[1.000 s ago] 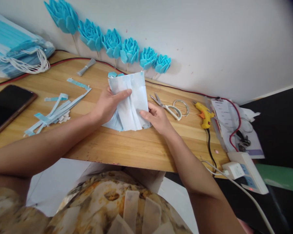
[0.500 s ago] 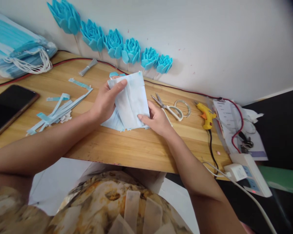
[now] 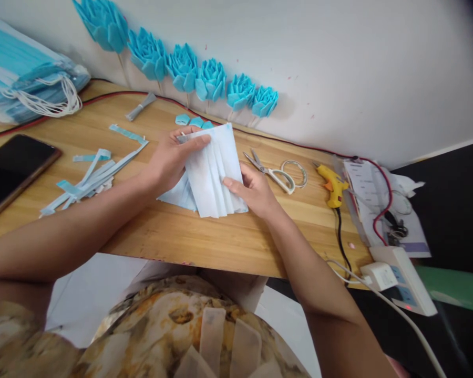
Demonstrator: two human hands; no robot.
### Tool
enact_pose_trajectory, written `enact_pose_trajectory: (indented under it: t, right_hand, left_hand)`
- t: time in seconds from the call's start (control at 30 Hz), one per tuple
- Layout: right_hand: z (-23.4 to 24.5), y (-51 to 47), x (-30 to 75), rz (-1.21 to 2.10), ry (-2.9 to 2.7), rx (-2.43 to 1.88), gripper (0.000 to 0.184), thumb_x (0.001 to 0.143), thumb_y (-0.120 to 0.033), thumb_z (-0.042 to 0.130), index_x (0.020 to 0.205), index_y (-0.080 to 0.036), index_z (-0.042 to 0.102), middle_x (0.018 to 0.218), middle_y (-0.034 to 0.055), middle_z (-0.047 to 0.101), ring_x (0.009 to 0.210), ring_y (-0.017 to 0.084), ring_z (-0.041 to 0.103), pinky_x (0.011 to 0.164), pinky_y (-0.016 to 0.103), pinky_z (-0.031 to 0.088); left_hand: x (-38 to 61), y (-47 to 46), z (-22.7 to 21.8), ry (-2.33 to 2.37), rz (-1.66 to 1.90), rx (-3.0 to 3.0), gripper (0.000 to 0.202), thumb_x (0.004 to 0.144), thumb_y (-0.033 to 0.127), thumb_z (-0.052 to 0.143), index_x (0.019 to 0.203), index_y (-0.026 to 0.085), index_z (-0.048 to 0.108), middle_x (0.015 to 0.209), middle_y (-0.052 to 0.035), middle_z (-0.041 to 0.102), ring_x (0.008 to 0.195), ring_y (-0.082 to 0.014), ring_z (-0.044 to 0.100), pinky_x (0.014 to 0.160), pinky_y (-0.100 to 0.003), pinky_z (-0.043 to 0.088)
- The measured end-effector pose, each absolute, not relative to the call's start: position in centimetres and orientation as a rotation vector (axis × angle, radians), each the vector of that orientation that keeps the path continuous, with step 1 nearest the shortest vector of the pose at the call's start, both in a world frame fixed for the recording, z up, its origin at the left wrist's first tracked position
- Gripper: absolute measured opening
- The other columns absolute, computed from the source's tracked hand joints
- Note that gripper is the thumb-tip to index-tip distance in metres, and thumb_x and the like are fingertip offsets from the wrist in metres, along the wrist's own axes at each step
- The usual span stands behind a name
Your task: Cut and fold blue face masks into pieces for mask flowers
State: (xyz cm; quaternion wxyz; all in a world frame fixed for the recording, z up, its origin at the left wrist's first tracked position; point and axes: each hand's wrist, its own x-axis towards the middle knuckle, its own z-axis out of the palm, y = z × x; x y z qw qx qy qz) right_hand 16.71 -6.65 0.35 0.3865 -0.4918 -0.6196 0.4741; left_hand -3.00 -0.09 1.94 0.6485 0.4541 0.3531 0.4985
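Observation:
Both hands grip a pale blue-white face mask sheet (image 3: pixel 211 176), fanned into several layers above the table. My left hand (image 3: pixel 173 160) pinches its upper left edge, thumb on top and fingers hidden behind. On the lower right side, my right hand (image 3: pixel 256 191) closes on the layers with its thumb in front. Another light blue sheet (image 3: pixel 179 195) lies on the table below my left hand, partly covered. Small blue petal-shaped pieces (image 3: pixel 196 122) rest just behind the held sheet. Scissors (image 3: pixel 274 173) with white handles lie right of my right hand, beside a ring-shaped roll (image 3: pixel 299 168).
Several blue flowers (image 3: pixel 183 68) on thin sticks stand along the wall. Cut strips (image 3: pixel 86 184) and a phone (image 3: pixel 18 170) lie at left, with bagged masks (image 3: pixel 23 68) behind. At right are a yellow glue gun (image 3: pixel 331 184), its cable, and a power strip (image 3: pixel 405 283).
The sheet's layers have spread into a fan at its lower edge, and its top has come down slightly. Petal-shaped pieces behind it show more now.

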Motion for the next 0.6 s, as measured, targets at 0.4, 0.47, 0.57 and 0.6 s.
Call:
enact_pose_trajectory:
  t: [0.4,0.47,0.57,0.6]
  right_hand:
    - [0.4,-6.4,16.1,1.100,-1.398,-1.270,0.063,0.079,-0.064,0.075,0.129,-0.029,0.063,0.113,0.0044,0.075,0.105,0.027,0.071,0.089,0.043,0.063]
    - [0.2,-6.5,16.0,1.117,-1.443,-1.263,0.061,0.081,-0.060,0.075,0.131,-0.029,0.062,0.111,0.0034,0.075,0.101,0.025,0.071,0.085,0.041,0.063]
    - [0.1,-6.5,16.0,1.149,-1.522,-1.240,0.063,0.083,-0.051,0.075,0.139,-0.029,0.058,0.104,0.0014,0.076,0.091,0.022,0.071,0.080,0.038,0.062]
    - [0.2,-6.5,16.2,1.153,-1.552,-1.242,0.064,0.083,-0.049,0.075,0.141,-0.029,0.057,0.100,0.0004,0.076,0.087,0.020,0.070,0.078,0.036,0.062]
  left_hand:
    - [-2.4,-2.0,0.4,0.835,0.910,1.245,0.046,0.070,0.049,0.088,0.099,0.016,0.075,0.094,-0.0121,0.078,0.100,-0.0355,0.075,0.081,-0.044,0.063]
    - [-2.3,-1.9,0.0,0.881,0.934,1.239,0.042,0.069,0.047,0.089,0.097,0.017,0.076,0.094,-0.0111,0.078,0.098,-0.0344,0.076,0.079,-0.043,0.063]
    - [-2.4,-1.4,0.0,0.875,1.014,1.165,0.035,0.071,0.043,0.088,0.096,0.022,0.076,0.097,-0.0075,0.080,0.103,-0.0322,0.075,0.084,-0.043,0.063]
    - [-2.5,-1.2,0.1,0.850,1.057,1.125,0.032,0.072,0.041,0.087,0.097,0.024,0.076,0.100,-0.0051,0.080,0.109,-0.0314,0.074,0.090,-0.044,0.063]
